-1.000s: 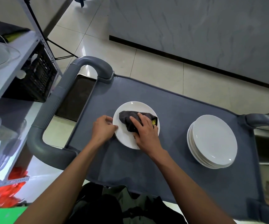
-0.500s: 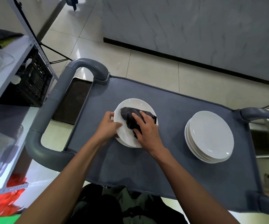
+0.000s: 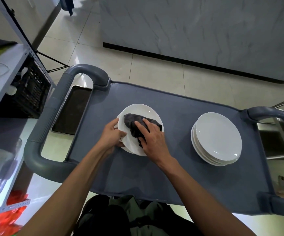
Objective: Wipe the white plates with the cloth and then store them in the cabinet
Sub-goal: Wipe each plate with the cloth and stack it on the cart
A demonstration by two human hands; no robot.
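Meanwhile, right hand [image 3: 152, 138] flat on cloth [image 3: 134, 122], plate [image 3: 138, 110] beneath.

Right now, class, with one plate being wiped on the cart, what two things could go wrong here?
1. The left hand grips only the rim of the tilted plate while the right hand presses the cloth on it; a hard push might slip it free.
2. The stack sits near the cart end, its plates offset; a jolt could shift it.
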